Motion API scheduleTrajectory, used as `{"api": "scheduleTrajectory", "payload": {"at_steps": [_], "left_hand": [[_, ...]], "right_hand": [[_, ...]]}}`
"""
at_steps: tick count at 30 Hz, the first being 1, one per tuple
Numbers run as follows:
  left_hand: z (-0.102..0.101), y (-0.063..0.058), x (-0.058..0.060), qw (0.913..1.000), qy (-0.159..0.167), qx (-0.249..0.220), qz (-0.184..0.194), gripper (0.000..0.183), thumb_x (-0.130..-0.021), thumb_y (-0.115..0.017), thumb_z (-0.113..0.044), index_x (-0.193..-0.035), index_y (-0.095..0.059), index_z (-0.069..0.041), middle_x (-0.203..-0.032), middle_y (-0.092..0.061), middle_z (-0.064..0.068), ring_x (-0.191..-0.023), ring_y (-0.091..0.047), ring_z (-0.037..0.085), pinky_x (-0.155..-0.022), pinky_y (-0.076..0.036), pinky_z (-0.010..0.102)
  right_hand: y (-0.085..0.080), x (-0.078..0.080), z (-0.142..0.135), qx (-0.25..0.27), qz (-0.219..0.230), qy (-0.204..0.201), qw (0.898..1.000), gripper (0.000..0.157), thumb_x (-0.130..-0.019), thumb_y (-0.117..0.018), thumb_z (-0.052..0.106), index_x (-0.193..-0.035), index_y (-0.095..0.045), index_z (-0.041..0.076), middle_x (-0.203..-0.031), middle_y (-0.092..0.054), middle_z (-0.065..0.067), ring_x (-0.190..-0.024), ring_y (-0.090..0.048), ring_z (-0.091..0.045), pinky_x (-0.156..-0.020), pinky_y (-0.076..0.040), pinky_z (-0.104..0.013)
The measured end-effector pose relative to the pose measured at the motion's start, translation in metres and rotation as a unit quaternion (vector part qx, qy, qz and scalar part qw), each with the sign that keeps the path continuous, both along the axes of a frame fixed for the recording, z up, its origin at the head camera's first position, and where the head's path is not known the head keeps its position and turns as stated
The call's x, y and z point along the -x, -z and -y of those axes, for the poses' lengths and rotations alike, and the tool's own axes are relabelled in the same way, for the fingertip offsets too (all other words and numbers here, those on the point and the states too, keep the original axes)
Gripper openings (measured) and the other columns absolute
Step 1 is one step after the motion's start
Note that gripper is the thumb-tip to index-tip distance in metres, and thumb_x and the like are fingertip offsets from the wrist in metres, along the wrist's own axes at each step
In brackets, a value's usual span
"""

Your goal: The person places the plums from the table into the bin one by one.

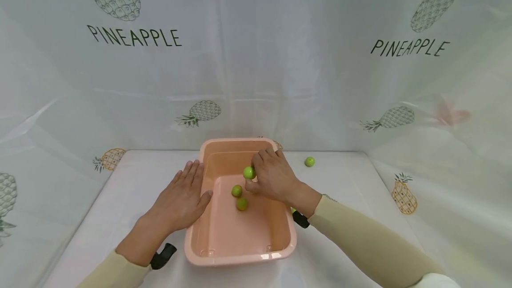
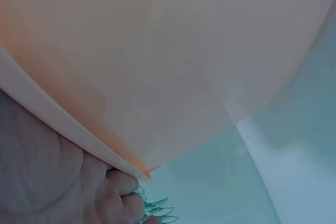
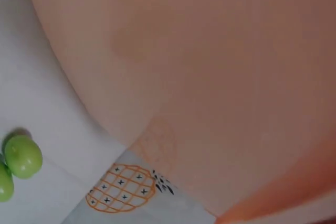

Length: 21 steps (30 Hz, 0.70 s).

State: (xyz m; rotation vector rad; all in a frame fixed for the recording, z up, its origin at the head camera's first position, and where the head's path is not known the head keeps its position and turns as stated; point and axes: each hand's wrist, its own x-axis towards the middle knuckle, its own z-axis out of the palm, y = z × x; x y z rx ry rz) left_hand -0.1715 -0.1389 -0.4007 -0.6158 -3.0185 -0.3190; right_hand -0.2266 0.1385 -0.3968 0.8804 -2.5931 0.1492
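Note:
My right hand [image 1: 276,176] is over the pink plastic basin [image 1: 240,260], pinching a small green lime [image 1: 249,172] between thumb and fingers. Below it, two more limes lie on the basin floor, one lime [image 1: 237,190] just behind the other lime [image 1: 242,204]. Along the basin's left rim rests my left hand [image 1: 182,201], its fingers straight and its thumb reaching over the edge. The left wrist view shows the palm [image 2: 42,166] against the outside of the rim. In the right wrist view the basin wall [image 3: 184,77] fills most of the picture, and the right hand is hidden.
Right of the basin, a lime [image 1: 310,162] lies far back on the white table [image 1: 340,177]. The right wrist view has two limes side by side on the table, one of them [image 3: 23,156] fully visible. A pineapple-printed sheet [image 1: 272,57] hangs behind the table.

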Motion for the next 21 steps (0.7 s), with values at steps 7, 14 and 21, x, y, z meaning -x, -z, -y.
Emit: {"api": "scheduleTrajectory", "payload": {"at_steps": [7,14,21], "left_hand": [[-0.001,0.003,0.001,0.9999,0.006,-0.008,-0.005,0.075,-0.109,-0.050,-0.036,-0.161,-0.026,0.013,-0.169,-0.025,0.033,-0.159,-0.021,0.049,-0.126,-0.027,0.064],[0.002,0.005,0.001,0.9999,0.002,-0.006,-0.015,0.076,-0.109,-0.050,-0.037,-0.160,-0.027,0.014,-0.168,-0.026,0.034,-0.158,-0.023,0.049,-0.126,-0.028,0.063],[0.001,0.002,0.000,0.9998,0.007,-0.010,-0.014,0.076,-0.109,-0.051,-0.036,-0.160,-0.027,0.015,-0.168,-0.026,0.034,-0.158,-0.023,0.050,-0.125,-0.029,0.064]], "right_hand": [[0.014,0.000,0.001,-0.019,-0.002,0.028,0.999,0.029,-0.086,-0.070,0.037,-0.088,-0.056,0.012,-0.080,-0.053,0.002,-0.079,-0.048,-0.021,-0.072,-0.038,-0.037],[0.017,0.003,0.002,-0.032,-0.028,0.028,0.999,0.030,-0.088,-0.070,0.037,-0.087,-0.054,0.011,-0.078,-0.051,0.000,-0.080,-0.049,-0.022,-0.071,-0.037,-0.037],[0.019,0.003,0.003,-0.037,-0.048,0.037,0.997,0.032,-0.087,-0.070,0.035,-0.087,-0.054,0.007,-0.078,-0.052,-0.003,-0.078,-0.048,-0.024,-0.069,-0.038,-0.037]]}}
